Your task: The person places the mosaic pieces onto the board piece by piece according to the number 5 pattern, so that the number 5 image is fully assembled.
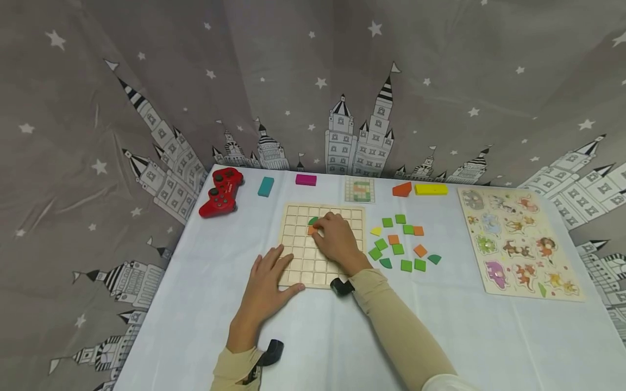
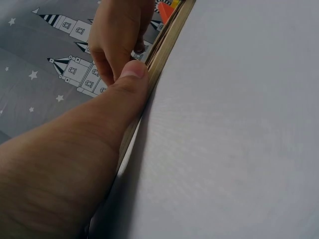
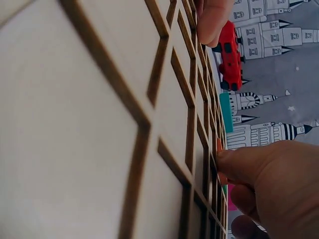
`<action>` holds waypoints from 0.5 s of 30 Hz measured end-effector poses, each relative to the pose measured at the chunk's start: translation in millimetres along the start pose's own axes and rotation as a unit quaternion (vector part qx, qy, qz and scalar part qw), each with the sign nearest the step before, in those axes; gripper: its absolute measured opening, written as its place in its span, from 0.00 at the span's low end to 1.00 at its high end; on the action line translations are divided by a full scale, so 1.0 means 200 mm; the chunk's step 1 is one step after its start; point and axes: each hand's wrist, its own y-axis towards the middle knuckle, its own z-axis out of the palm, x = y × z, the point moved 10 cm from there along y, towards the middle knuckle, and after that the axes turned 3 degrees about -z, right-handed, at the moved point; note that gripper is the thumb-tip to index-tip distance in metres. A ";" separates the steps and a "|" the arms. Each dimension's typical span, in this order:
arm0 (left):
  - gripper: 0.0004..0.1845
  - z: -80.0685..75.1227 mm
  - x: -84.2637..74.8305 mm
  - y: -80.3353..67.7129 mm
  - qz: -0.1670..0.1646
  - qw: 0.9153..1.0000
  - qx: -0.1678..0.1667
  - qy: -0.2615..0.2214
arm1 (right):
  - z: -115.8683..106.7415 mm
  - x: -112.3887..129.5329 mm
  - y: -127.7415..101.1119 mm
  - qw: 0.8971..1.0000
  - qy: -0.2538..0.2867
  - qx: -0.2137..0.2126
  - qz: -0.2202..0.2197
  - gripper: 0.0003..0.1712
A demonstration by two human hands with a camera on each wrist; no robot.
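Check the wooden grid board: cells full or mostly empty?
Mostly empty. The grid board shows bare cells; only an orange tile and green piece by the right hand.

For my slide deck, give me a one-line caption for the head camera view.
Right hand presses an orange tile into the wooden grid board while the left hand steadies its corner.

You see a pale wooden grid board (image 1: 323, 244) with a darker lattice, and on it one orange tile (image 1: 311, 230) and one green curved tile (image 1: 313, 220). The counter (image 1: 195, 304) wears a light bluish-white cloth. Behind it hangs a grey curtain (image 1: 244, 81) printed with white stars and black-and-white striped castle towers. Your game controller (image 1: 222, 191) is red with black buttons. Along the back lie a teal block (image 1: 265, 186), a magenta block (image 1: 306, 179), an orange block (image 1: 402, 189) and a yellow block (image 1: 431, 189). The loose tiles (image 1: 398, 241) are mostly green, some orange, one yellow. The animal puzzle (image 1: 518, 244) is cream with multicoloured figures. Your sleeves are beige.
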 end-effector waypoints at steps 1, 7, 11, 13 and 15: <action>0.43 0.00 0.00 0.00 0.001 1.000 0.000 -0.001 | 0.00 0.00 0.00 1.000 0.004 -0.001 0.001 0.16; 0.43 0.00 0.00 0.00 0.000 1.000 0.001 0.000 | -0.01 0.00 0.00 1.000 0.024 -0.004 0.003 0.16; 0.43 0.00 0.01 0.00 -0.002 1.000 0.000 -0.001 | 0.00 0.00 0.00 0.999 0.031 -0.002 0.005 0.16; 0.43 0.00 0.01 0.00 -0.003 1.000 0.001 -0.002 | 0.00 0.00 0.00 0.999 0.033 -0.001 0.006 0.16; 0.43 0.00 0.01 0.00 -0.003 1.000 0.002 -0.002 | 0.00 0.00 0.00 0.999 0.034 0.000 0.007 0.16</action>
